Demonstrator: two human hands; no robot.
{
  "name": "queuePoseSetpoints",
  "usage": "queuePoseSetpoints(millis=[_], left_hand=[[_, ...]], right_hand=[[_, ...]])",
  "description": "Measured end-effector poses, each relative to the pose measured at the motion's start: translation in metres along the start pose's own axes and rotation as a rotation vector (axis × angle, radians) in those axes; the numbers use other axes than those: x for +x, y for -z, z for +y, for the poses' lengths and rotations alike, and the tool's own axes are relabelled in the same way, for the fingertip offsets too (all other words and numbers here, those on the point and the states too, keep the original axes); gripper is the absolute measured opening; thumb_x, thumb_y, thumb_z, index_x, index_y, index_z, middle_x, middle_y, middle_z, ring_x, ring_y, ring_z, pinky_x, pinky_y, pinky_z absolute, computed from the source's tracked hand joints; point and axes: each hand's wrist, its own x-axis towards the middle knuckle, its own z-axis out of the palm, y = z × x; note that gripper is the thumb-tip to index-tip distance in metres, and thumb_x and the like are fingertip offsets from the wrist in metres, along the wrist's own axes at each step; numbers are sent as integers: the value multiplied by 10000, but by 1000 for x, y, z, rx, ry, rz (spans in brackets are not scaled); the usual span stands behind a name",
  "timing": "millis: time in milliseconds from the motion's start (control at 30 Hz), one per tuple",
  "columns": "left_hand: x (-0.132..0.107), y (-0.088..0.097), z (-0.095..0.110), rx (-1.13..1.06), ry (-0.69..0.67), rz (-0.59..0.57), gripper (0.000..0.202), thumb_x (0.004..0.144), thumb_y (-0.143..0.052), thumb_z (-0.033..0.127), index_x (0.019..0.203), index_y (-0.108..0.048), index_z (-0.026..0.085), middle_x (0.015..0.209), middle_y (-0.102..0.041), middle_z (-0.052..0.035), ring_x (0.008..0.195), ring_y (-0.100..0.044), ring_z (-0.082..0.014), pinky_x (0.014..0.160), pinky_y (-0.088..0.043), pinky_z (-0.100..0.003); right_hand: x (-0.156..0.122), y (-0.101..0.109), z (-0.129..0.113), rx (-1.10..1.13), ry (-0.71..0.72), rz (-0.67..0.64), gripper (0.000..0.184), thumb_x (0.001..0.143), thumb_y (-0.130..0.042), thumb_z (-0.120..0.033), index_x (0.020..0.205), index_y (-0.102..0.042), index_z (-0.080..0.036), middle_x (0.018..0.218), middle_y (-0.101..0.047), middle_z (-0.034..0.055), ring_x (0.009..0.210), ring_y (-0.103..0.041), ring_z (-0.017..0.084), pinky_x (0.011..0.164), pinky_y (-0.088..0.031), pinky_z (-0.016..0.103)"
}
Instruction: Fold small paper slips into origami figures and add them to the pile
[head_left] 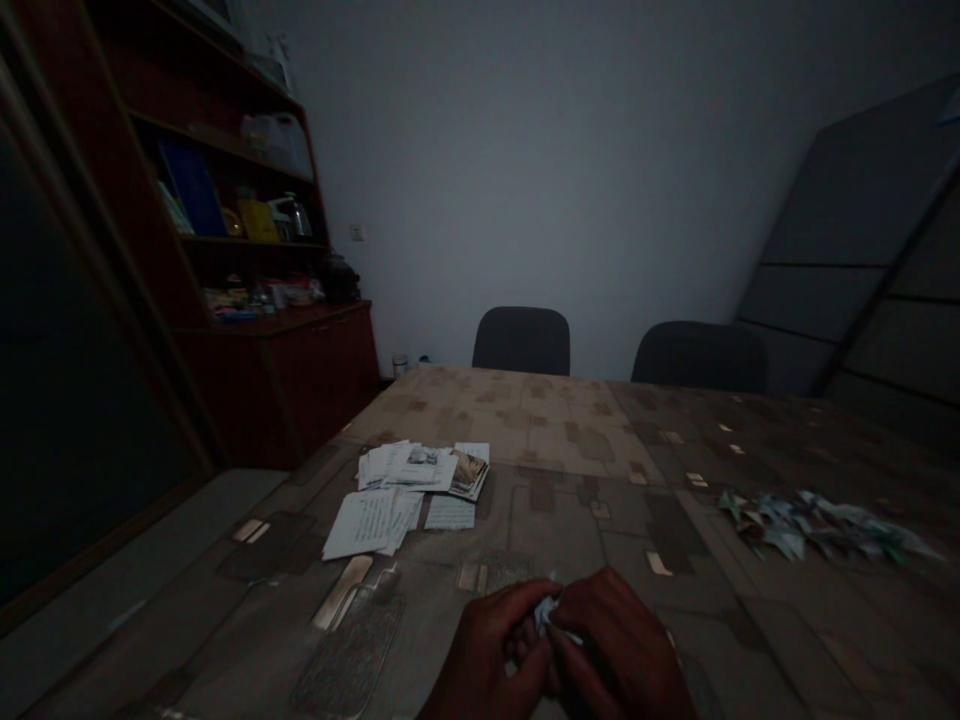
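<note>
Three groups of printed paper [397,495] lie toward the left edge of the table [555,430]; at its near edge, the left hand [480,655] and right hand [622,655] press together, clamped on one small folded paper [547,615]; one heap of folded paper pieces [810,525] sits by the right edge

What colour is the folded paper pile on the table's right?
Small folded paper pile looks pale blue-green; best in head view.

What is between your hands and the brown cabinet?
Head view: loose papers on the patterned tablecloth, between the brown cabinet and your left hand and right hand, which hold a small paper piece.
</note>
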Motion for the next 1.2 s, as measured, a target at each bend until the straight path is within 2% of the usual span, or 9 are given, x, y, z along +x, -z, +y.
queuePoseSetpoints(millis=[133, 200, 267, 367, 500, 700, 900, 1067, 1200], left_hand=[[-2, -8, -14, -167, 133, -36, 401, 786, -601, 236, 1168, -667, 136, 743, -662, -55, 668, -624, -181, 634, -511, -275], [-3, -12, -19, -309, 188, -95, 448, 806, -617, 335, 1195, -634, 113, 702, -633, -43, 593, -615, -166, 571, -500, -267], [-4, -13, -21, -413, 196, -128, 505, 820, -616, 425, 1210, -609, 104, 685, -616, -36, 558, -609, -157, 539, -483, -255], [-5, -13, -21, -477, 171, -116, 552, 838, -595, 494, 1254, -566, 133, 752, -632, -49, 585, -617, -153, 548, -478, -249], [-4, -11, -18, -497, 158, -56, 570, 830, -605, 519, 1280, -542, 174, 916, -645, -84, 599, -610, -138, 535, -469, -237], [1, -7, -10, -469, 111, -87, 575, 872, -564, 508, 1295, -523, 120, 772, -648, -66, 577, -599, -139, 542, -462, -240], [-1, -10, -13, -410, 87, -135, 615, 891, -500, 551, 1294, -527, 86, 665, -630, -55, 536, -607, -152, 520, -469, -248], [-3, -14, -21, -411, 110, -120, 588, 883, -520, 547, 1266, -549, 101, 700, -643, -66, 539, -617, -153, 507, -466, -241], [-2, -12, -16, -406, 87, -90, 576, 888, -520, 537, 1288, -522, 124, 681, -636, -46, 543, -622, -152, 509, -464, -230]], right_hand=[[2, -2, -2, -18, 20, 41, 111, 889, -515, -95, 902, -593, -172, 746, -660, 60, 654, -571, 188, 579, -459, 295], [2, -2, -2, -29, 27, 46, 113, 891, -514, -91, 892, -598, -167, 729, -659, 61, 642, -563, 186, 571, -450, 290], [1, -3, -2, -39, 20, 39, 114, 896, -510, -94, 878, -597, -165, 716, -652, 64, 637, -554, 188, 568, -443, 292], [1, -3, -1, -22, 9, 29, 124, 897, -500, -93, 862, -594, -167, 705, -640, 63, 638, -551, 191, 578, -439, 298], [2, -1, -2, -7, 12, 15, 101, 883, -531, -100, 921, -592, -171, 744, -653, 58, 656, -564, 191, 595, -437, 300], [3, -1, -1, -50, 5, 6, 264, 821, -436, -33, 1029, -545, -155, 825, -642, 74, 713, -573, 201, 646, -454, 313], [0, -6, 2, -68, -42, 28, 198, 828, -444, -41, 945, -540, -168, 787, -615, 62, 685, -548, 196, 610, -439, 299], [-5, -8, 6, -102, -1, 29, 158, 843, -438, -55, 889, -530, -174, 729, -599, 60, 651, -523, 199, 577, -414, 301], [-7, -5, 6, -111, 37, 4, 162, 837, -453, -52, 908, -534, -173, 764, -617, 68, 660, -524, 200, 596, -405, 314]])
